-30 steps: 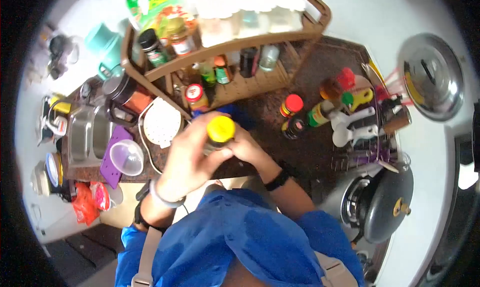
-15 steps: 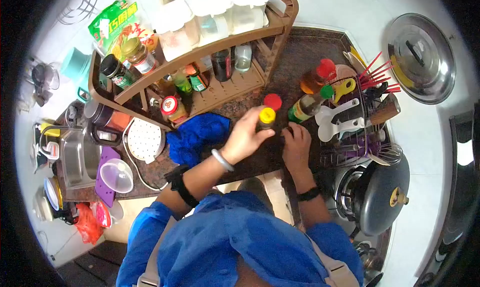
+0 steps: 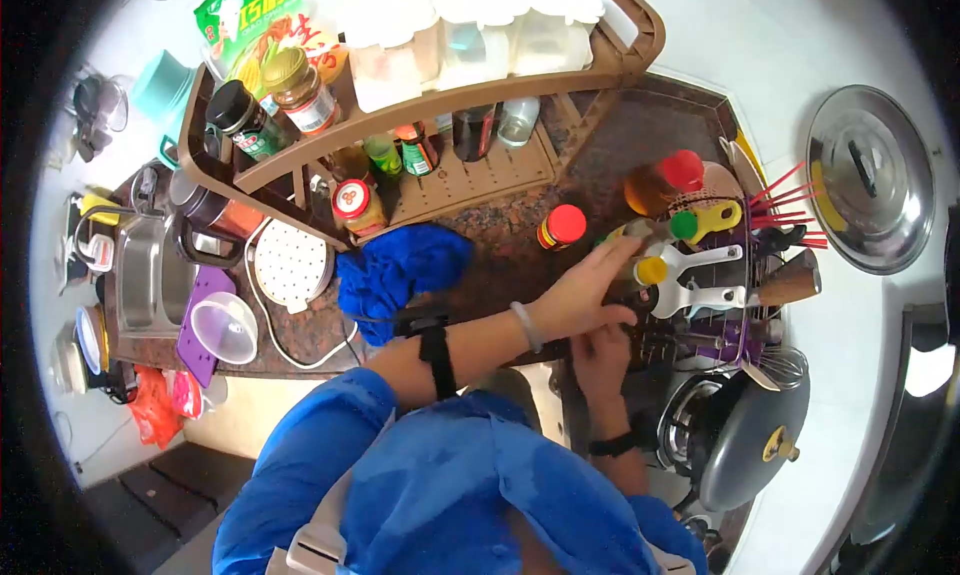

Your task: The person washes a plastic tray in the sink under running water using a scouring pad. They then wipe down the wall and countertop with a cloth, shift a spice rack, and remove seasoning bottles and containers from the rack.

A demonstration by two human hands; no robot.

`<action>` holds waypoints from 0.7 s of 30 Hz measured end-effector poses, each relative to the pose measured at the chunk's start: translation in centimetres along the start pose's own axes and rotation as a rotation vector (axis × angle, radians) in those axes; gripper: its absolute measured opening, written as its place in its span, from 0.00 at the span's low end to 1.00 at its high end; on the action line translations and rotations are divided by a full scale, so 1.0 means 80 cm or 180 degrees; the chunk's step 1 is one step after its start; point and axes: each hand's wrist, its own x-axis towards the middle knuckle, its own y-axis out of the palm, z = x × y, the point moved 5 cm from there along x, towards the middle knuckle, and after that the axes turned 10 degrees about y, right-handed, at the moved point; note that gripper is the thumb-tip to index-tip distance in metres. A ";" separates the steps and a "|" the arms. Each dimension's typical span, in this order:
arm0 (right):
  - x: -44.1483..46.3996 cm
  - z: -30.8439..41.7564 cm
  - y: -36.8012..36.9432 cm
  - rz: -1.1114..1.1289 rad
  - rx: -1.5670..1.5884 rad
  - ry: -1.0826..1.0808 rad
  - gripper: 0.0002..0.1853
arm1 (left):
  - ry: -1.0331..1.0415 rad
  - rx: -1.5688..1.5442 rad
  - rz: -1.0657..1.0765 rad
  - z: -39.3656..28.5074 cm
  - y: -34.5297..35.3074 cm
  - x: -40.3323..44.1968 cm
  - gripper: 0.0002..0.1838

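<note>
My left hand (image 3: 588, 290), with a pale band on its wrist, reaches right across the counter. Its fingers and thumb are on either side of a yellow-capped bottle (image 3: 650, 270), beside the green-capped bottle (image 3: 684, 225) and white spoons (image 3: 700, 297). My right hand (image 3: 602, 363) is low over the counter's front edge, just below the left thumb; its fingertips are partly hidden. A red-capped jar (image 3: 562, 227) stands on the counter behind my left hand. Further right is a bottle with a red cap (image 3: 681, 172).
A brown rack (image 3: 440, 100) holds jars and clear containers. Left of my hands lie a blue cloth (image 3: 400, 270), a perforated white tray (image 3: 292, 265) and a purple board (image 3: 205, 340) by the sink (image 3: 155, 275). At right are a utensil basket (image 3: 745, 320) and a dark lidded pan (image 3: 745, 440).
My left hand has carried the yellow-capped bottle to the right, past the red-capped jar, to beside the green-capped bottle. My right hand has drawn back slightly toward my body.
</note>
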 end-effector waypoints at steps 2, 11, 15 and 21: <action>-0.002 0.006 0.039 0.0284 0.0469 -0.0419 0.16 | 0.0493 0.0776 -0.0488 0.013 -0.017 -0.017 0.42; 0.021 -0.001 0.096 0.0925 0.0464 0.0809 0.38 | -0.0603 0.0871 -0.0585 0.117 -0.030 -0.026 0.29; 0.034 0.009 0.116 0.1003 0.0777 0.0694 0.31 | -0.0446 0.1330 -0.0570 0.097 -0.058 -0.037 0.35; 0.037 0.061 0.126 0.1081 0.1124 0.0213 0.25 | -0.1041 0.4349 -0.1314 0.023 -0.259 -0.110 0.45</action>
